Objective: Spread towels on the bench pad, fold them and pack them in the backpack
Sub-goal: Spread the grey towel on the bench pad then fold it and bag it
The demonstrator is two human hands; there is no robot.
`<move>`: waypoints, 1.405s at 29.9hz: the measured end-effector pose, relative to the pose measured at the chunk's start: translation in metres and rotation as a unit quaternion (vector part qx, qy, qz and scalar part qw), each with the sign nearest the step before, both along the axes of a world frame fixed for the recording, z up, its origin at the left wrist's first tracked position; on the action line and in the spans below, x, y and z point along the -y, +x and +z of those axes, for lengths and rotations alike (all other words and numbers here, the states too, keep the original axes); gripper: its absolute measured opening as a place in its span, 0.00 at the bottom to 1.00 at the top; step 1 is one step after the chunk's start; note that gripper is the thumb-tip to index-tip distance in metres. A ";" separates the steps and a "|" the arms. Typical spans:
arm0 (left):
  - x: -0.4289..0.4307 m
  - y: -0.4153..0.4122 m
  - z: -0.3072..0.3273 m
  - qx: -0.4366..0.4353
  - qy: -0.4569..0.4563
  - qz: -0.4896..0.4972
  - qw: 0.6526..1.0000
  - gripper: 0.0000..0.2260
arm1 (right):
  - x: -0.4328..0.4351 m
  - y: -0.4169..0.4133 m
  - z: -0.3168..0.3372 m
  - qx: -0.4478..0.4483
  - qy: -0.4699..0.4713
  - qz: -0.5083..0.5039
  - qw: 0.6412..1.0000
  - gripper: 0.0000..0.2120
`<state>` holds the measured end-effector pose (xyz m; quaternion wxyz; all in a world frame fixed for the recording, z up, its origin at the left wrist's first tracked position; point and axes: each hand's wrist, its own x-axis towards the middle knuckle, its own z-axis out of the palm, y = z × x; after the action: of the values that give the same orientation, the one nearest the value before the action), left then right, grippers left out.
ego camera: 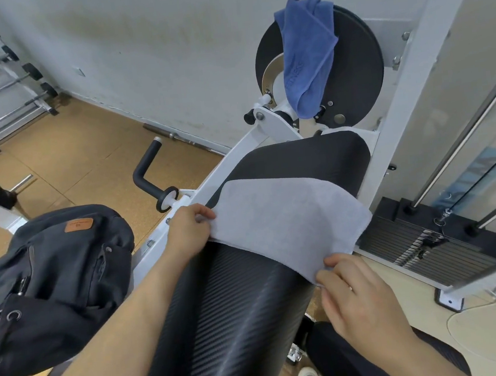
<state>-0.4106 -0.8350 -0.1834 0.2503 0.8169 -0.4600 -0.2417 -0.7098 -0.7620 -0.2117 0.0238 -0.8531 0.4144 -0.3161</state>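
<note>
Spreading seems to be the step in hand, seen from the head camera. A pale grey rectangular cloth towel [287, 223] lies across the middle of the long black carbon-weave bench pad [223, 313], reaching from the pad's left edge to its right edge, where it hangs over a little.

The left hand [189, 234] sits at the pad's left edge, thumb and forefinger closed in a pinch on the towel's left corner. The right hand [355, 289] is at the pad's right edge, its fingers curled and pinching the towel's near corner. The cloth looks flat and nearly free of wrinkles between the two grips.

A second towel, blue terry, [309, 55] hangs bunched over the round black machine disc [359, 62] beyond the pad's far end, untouched. The dark grey fabric backpack [59, 269] rests just beside the pad's left edge, near the left forearm; whether it is unzipped I cannot tell.

Next, I judge, comes folding: both corners lifted together and carried across to meet the opposite edge squarely.
</note>
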 end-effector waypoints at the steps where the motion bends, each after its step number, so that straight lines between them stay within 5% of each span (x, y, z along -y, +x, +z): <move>1: 0.000 -0.003 -0.002 0.036 -0.006 -0.021 0.999 0.12 | 0.000 0.001 0.000 -0.002 0.001 -0.001 1.000 0.10; 7: 0.002 0.002 -0.009 0.113 0.005 -0.068 0.991 0.09 | -0.002 0.003 0.012 -0.005 0.005 0.008 1.000 0.08; 10: -0.007 0.004 0.002 0.177 -0.081 -0.112 0.974 0.14 | -0.002 0.002 0.018 -0.001 0.012 0.026 1.000 0.06; 12: -0.019 -0.002 0.013 0.120 -0.123 -0.193 0.966 0.19 | 0.000 0.002 0.017 -0.013 0.007 0.022 1.000 0.10; 16: -0.033 -0.003 0.024 0.009 -0.021 -0.313 0.950 0.19 | 0.001 0.011 0.011 -0.021 -0.004 -0.032 0.999 0.15; 19: -0.039 0.009 0.021 0.080 -0.041 -0.343 0.935 0.17 | 0.003 0.016 0.014 -0.011 0.006 -0.051 0.999 0.16; 22: -0.048 0.008 0.016 0.213 -0.118 -0.385 0.890 0.13 | 0.010 0.017 0.025 0.029 0.086 -0.058 0.994 0.09; 27: -0.040 0.006 0.012 0.275 -0.147 -0.418 0.854 0.10 | 0.026 0.015 0.059 0.008 0.278 -0.102 0.955 0.08; 30: -0.032 0.003 0.010 0.257 -0.144 -0.388 0.873 0.09 | 0.042 0.010 0.082 0.031 0.374 -0.099 0.922 0.10; 35: -0.030 -0.015 0.039 0.135 -0.170 -0.243 0.945 0.04 | 0.060 -0.004 0.119 0.164 0.366 -0.085 0.912 0.15; 39: -0.035 -0.023 0.096 0.119 -0.190 -0.235 0.946 0.05 | 0.077 -0.013 0.149 0.284 0.366 -0.081 0.883 0.10; 42: -0.038 -0.028 0.146 0.060 -0.109 -0.250 0.960 0.10 | 0.082 -0.017 0.163 0.359 0.322 -0.090 0.871 0.10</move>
<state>-0.4382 -0.7973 -0.0376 0.2414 0.6569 -0.6870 -0.1955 -0.7269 -0.8439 -0.0488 0.4156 -0.5850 0.5312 -0.4505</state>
